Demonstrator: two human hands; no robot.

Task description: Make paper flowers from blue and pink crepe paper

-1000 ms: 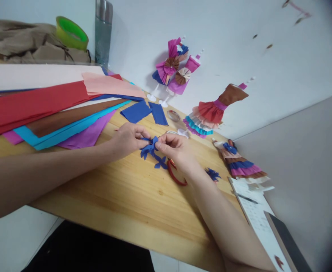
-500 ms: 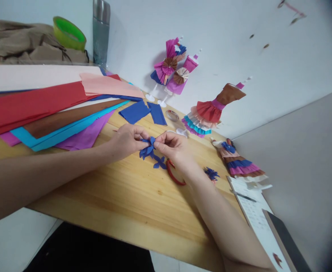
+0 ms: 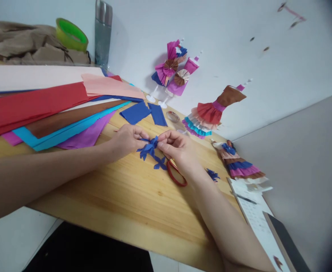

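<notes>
Between my two hands is a blue paper flower (image 3: 149, 147) with pointed petals. My left hand (image 3: 129, 141) pinches its left side, thumb and fingers closed on it. From the right, my right hand (image 3: 176, 146) grips the flower's edge between thumb and forefinger. Just below, a blue petal-shaped cut-out (image 3: 160, 163) lies on the wooden table (image 3: 120, 192). Red-handled scissors (image 3: 177, 174) rest under my right hand, their blades mostly hidden by it. A dark blue fringed paper flower (image 3: 212, 175) sits right of my right forearm.
Folded coloured paper sheets (image 3: 41, 102) cover the left side. Blue paper pieces (image 3: 136, 112) and a tape roll (image 3: 172, 116) lie beyond my hands. Small dress forms (image 3: 208, 109) in paper dresses stand by the wall. At right are a paper-dressed figure (image 3: 241, 162) and a notebook (image 3: 249, 204) with a pen.
My right hand has shifted slightly right, pulling at the flower's edge, and its petals sit more spread. The left hand stays nearly in place. The view has tilted a little.
</notes>
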